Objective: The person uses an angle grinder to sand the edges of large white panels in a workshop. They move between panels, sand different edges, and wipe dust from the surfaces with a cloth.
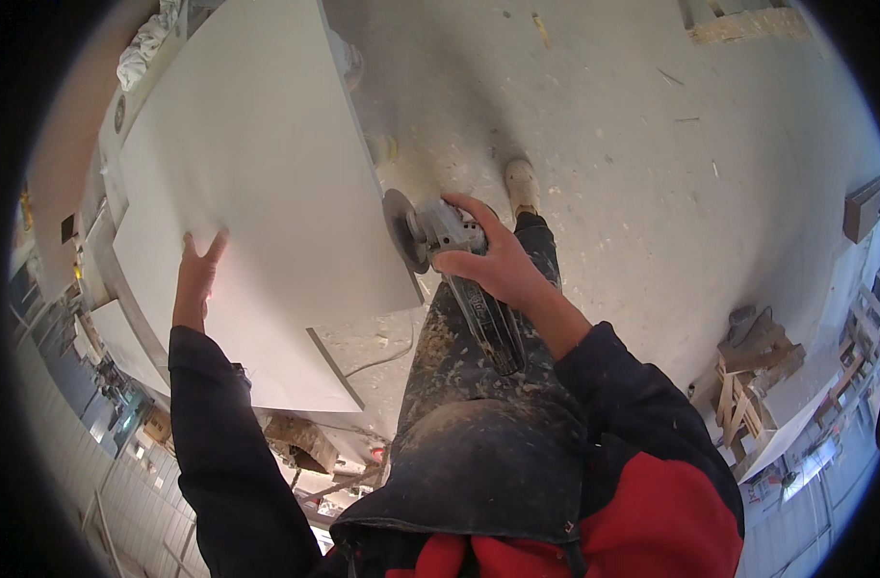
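A large pale flat panel (257, 144) lies in front of me on the left, its long right edge facing my legs. My right hand (503, 260) is wrapped round the head of a grey angle grinder (474, 313), whose body slants down across my thigh. The grinder's dark disc (401, 229) stands on edge right at the panel's right side; whether it touches cannot be made out. Over the panel's left part is my left hand (199, 270), empty, with finger and thumb spread apart. It seems to rest on the surface.
A second pale panel (291, 371) juts out beneath the first. A cord (382, 362) trails on the dusty floor (642, 241) near my leg. Wood scraps and cardboard (758, 366) are heaped at the right, with a dark box (866, 207) farther off.
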Demonstrator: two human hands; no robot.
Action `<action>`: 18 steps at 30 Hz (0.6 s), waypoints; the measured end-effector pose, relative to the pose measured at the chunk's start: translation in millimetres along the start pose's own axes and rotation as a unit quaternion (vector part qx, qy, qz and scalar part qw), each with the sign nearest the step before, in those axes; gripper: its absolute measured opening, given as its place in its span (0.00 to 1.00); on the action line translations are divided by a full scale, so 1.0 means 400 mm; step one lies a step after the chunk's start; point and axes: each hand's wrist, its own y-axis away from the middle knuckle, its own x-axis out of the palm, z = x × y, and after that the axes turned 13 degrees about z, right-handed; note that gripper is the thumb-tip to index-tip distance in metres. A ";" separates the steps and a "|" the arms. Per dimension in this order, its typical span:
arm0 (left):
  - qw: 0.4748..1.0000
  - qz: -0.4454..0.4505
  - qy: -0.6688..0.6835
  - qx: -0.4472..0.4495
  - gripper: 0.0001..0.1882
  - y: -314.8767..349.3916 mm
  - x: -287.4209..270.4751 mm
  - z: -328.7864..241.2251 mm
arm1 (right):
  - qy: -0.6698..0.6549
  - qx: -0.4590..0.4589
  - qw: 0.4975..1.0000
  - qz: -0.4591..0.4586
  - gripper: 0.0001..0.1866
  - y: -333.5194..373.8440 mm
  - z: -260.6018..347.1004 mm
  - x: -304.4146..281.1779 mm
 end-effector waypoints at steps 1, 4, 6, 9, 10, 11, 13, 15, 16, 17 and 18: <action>1.000 0.003 0.002 -0.001 0.66 0.000 -0.002 0.000 | -0.015 0.006 1.000 0.003 0.42 0.018 -0.007 0.005; 1.000 0.003 0.006 0.000 0.66 -0.008 -0.003 0.012 | -0.056 0.019 0.998 0.014 0.43 0.069 -0.037 0.023; 1.000 0.005 0.001 -0.002 0.67 -0.006 -0.005 0.000 | -0.068 0.021 0.997 0.018 0.42 0.100 -0.068 0.034; 1.000 -0.001 0.011 0.006 0.69 -0.008 -0.003 0.007 | -0.062 0.030 0.997 0.019 0.42 0.148 -0.093 0.052; 1.000 -0.003 0.010 0.004 0.69 -0.007 -0.003 0.010 | -0.059 0.032 0.998 0.018 0.42 0.163 -0.103 0.059; 1.000 -0.007 0.014 0.012 0.70 -0.006 -0.001 0.005 | -0.054 0.029 0.998 0.016 0.42 0.175 -0.112 0.062; 1.000 -0.003 0.011 0.018 0.70 -0.013 -0.002 0.009 | -0.059 0.023 0.998 0.011 0.41 0.198 -0.130 0.072; 1.000 -0.002 0.013 0.020 0.71 -0.009 0.000 0.003 | -0.081 0.015 0.997 0.005 0.41 0.220 -0.150 0.083; 1.000 -0.002 0.017 0.021 0.71 -0.007 0.003 0.002 | -0.077 0.022 0.997 -0.003 0.41 0.227 -0.160 0.086; 1.000 -0.004 0.020 0.024 0.71 0.004 0.003 -0.006 | -0.074 0.027 0.997 -0.011 0.40 0.232 -0.166 0.090; 0.999 -0.006 0.024 0.027 0.71 0.011 0.004 -0.010 | -0.070 0.032 0.997 -0.020 0.40 0.236 -0.173 0.093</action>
